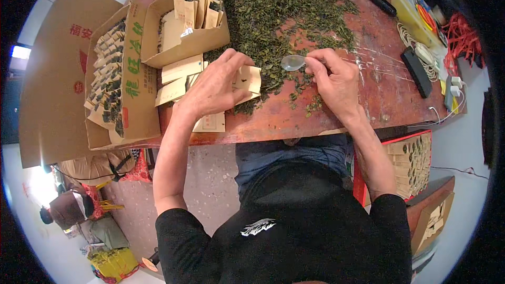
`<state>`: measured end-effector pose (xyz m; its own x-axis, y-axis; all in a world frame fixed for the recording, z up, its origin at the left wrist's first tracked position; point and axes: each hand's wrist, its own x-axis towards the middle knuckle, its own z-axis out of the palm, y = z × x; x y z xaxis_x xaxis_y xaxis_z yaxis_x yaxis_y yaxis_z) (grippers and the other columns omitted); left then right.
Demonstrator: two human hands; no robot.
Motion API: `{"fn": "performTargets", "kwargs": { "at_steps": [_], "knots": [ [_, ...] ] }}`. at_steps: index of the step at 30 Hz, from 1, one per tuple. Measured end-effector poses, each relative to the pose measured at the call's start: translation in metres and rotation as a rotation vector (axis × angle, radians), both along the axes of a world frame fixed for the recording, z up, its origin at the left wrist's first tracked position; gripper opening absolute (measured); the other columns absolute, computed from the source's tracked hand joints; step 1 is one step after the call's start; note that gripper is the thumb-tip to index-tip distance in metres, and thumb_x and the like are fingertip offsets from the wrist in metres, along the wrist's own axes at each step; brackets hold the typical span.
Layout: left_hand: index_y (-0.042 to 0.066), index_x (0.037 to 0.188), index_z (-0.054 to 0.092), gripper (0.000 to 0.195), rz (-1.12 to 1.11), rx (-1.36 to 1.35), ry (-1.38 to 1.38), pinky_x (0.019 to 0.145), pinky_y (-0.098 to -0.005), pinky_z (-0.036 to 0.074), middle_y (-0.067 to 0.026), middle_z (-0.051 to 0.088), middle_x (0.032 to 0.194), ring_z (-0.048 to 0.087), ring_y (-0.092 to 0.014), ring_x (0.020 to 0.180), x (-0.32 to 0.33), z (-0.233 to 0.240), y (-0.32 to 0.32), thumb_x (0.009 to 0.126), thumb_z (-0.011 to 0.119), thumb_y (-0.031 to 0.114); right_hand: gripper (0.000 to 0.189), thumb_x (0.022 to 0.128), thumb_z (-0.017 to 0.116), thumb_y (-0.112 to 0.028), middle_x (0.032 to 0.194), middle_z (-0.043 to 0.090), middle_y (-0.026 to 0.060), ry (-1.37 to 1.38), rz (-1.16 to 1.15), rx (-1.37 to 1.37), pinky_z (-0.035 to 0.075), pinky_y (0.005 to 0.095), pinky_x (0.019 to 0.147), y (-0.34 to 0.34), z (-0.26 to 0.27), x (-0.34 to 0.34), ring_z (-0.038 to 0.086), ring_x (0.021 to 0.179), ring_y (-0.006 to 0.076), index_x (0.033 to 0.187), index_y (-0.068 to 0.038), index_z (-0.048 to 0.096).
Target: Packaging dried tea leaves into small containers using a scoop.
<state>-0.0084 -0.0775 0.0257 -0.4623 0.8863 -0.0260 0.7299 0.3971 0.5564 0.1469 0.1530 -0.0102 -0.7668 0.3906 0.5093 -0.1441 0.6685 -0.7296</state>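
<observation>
My left hand (217,83) holds a small kraft paper packet (251,78) between thumb and fingers, its mouth facing right. In my right hand (334,81), thumb and fingers pinch the handle of a clear plastic spoon (292,63). The spoon's bowl is over dried leaves, to the right of the packet; whether it holds any leaf is unclear. A broad heap of dark green dried leaves (284,12), which look like tea, spreads beyond both hands. Flat kraft packets (181,69) lie beside and partly under my left hand, and another paper packet (211,123) lies near the table edge.
An open carton (142,86) with rows of leaf-filled packets stands left, beside a cut-down box (189,43) of upright filled packets. Cables (420,53), a black bar-shaped object (416,71) and plugs (455,83) lie right. Below the table's right side sits a red-edged box (431,157) of packets.
</observation>
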Motion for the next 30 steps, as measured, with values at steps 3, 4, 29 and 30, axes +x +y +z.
{"fn": "performTargets", "kwargs": {
  "at_steps": [3, 4, 29, 30],
  "knots": [
    [0.009, 0.126, 0.060, 0.060, -0.011, 0.061, 0.033, 0.084, -0.0419, 0.051, -0.0104, 0.054, 0.106, 0.059, -0.030, 0.093, -0.002, -0.008, -0.001, 0.072, 0.085, 0.010, 0.007, 0.098, 0.070, -0.008, 0.075, 0.076, 0.0056, 0.016, 0.000, 0.006, 0.053, 0.0248, 0.056, -0.001, 0.001, -0.001, 0.071, 0.064, 0.0092, 0.101, -0.004, 0.074],
    [0.009, 0.126, 0.060, 0.061, -0.014, 0.091, 0.033, 0.084, -0.0422, 0.051, -0.0104, 0.054, 0.107, 0.059, -0.030, 0.094, -0.003, -0.010, -0.002, 0.072, 0.086, 0.010, 0.007, 0.098, 0.070, -0.008, 0.075, 0.076, 0.0056, 0.012, 0.000, 0.008, 0.053, 0.0246, 0.056, -0.002, 0.002, -0.001, 0.071, 0.064, 0.0093, 0.102, -0.004, 0.074],
    [0.003, 0.129, 0.056, 0.056, 0.071, 0.160, 0.164, 0.085, -0.0480, 0.052, -0.0174, 0.054, 0.110, 0.062, -0.039, 0.099, 0.002, -0.016, 0.001, 0.079, 0.078, 0.011, 0.006, 0.098, 0.070, -0.004, 0.074, 0.076, 0.0056, 0.105, 0.097, -0.069, 0.054, 0.0236, 0.055, -0.034, 0.022, -0.009, 0.071, 0.064, 0.0082, 0.103, -0.001, 0.073],
    [0.003, 0.129, 0.057, 0.056, 0.070, 0.156, 0.176, 0.085, -0.0476, 0.052, -0.0173, 0.054, 0.111, 0.062, -0.039, 0.100, 0.002, -0.016, 0.001, 0.079, 0.078, 0.012, 0.006, 0.098, 0.070, -0.004, 0.074, 0.076, 0.0056, 0.104, 0.095, -0.069, 0.054, 0.0236, 0.055, -0.034, 0.021, -0.009, 0.071, 0.064, 0.0082, 0.103, -0.001, 0.073]
  ]
}}
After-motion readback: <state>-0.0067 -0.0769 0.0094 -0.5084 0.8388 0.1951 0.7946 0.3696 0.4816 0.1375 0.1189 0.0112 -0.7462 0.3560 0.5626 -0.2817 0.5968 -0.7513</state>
